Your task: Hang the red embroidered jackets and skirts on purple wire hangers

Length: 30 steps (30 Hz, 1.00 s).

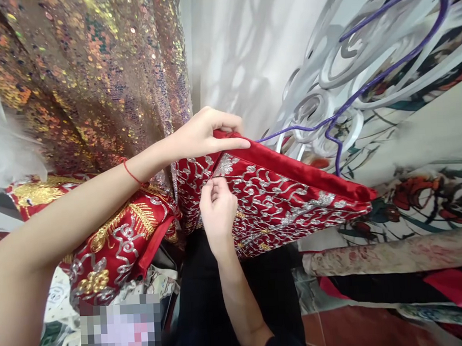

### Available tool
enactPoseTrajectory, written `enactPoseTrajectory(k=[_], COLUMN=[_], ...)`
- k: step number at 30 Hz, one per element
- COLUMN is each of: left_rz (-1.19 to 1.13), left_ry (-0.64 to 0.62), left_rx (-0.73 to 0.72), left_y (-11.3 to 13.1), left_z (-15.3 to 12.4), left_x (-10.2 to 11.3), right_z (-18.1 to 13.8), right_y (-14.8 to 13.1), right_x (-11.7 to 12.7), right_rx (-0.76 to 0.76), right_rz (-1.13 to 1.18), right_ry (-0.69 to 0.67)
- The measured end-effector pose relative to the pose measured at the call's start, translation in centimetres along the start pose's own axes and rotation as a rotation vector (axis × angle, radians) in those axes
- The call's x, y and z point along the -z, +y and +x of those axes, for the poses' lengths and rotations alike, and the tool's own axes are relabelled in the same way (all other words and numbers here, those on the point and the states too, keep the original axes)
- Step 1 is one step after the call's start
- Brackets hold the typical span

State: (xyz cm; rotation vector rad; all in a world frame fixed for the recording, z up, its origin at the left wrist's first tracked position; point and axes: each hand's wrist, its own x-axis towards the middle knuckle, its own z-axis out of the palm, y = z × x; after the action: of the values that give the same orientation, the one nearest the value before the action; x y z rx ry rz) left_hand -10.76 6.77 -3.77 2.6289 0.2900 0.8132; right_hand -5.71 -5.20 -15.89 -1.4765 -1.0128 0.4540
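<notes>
A red skirt with silver and gold embroidery hangs in front of me, its plain satin waistband slanting down to the right. My left hand grips the waistband's left end, thumb lying along the front and fingers curled behind. Just below, my right hand is closed in a pinch at the skirt's side seam, where a thin dark line runs down from the waistband. Whatever small part sits between those fingertips is hidden. A purple wire hanger reaches behind the waistband.
A white scrolled metal frame stands at the right, beside floral fabric. Gold sequined cloth hangs at the left. Another red embroidered garment lies under my left forearm. Folded textiles are at the lower right, above a reddish tiled floor.
</notes>
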Motion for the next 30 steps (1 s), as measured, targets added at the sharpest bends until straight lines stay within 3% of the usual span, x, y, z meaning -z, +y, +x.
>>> enactPoseTrajectory(k=[3,8,10,20,30], left_rz=[-0.011,-0.016,-0.017,-0.019,-0.040], left_ry=[-0.002,0.019,0.025,0.023,0.017], left_rx=[-0.013,-0.038,-0.039,-0.006,-0.001], left_y=[0.0,-0.1,0.0,0.3,0.3], left_z=[0.0,-0.1,-0.1,-0.1,-0.1], left_x=[0.1,0.2,0.2,0.2,0.3], right_z=[0.4,1.9,2.6,2.7,2.6], right_y=[-0.9,-1.1,-1.0,-0.9,-1.6], right_x=[0.6,1.7,1.9,1.6,2.3], right_rx=[0.050,-0.097,-0.129,-0.147,-0.085], right_rz=[-0.114,0.430,0.532,0.671,0.617], right_ry=[-0.028,-0.290,-0.329,-0.305,-0.346])
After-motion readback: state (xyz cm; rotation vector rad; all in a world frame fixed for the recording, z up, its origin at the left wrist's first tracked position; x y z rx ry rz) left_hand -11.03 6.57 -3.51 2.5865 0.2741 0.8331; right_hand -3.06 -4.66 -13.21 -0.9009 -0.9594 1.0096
